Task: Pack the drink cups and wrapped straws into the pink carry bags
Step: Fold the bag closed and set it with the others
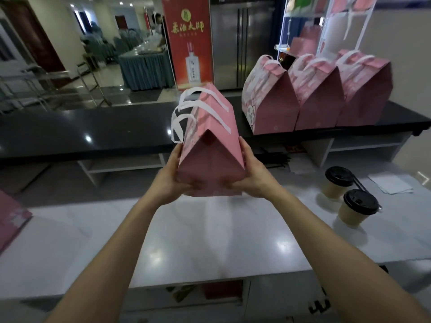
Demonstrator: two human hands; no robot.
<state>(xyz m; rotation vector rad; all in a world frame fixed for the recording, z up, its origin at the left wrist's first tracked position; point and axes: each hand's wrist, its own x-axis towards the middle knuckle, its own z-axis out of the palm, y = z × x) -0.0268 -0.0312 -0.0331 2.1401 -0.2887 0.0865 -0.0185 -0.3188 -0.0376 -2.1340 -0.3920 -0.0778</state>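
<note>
A closed pink carry bag (211, 145) with white handles is held up above the white counter. My left hand (173, 177) grips its lower left side and my right hand (250, 174) grips its lower right side. Three more closed pink bags (319, 99) stand in a row on the black upper counter at the right. Two brown paper cups with black lids, one (338, 181) behind the other (358, 207), stand on the white counter at the right. A dark wrapped straw (360, 184) lies beside them.
The white counter (210, 241) lies below the bag; the black counter (93, 129) runs across behind it. Flat pink bags (11, 220) lie at the left edge. White papers (389, 183) lie at the far right. Dark straws (275, 157) sit on a shelf under the black counter.
</note>
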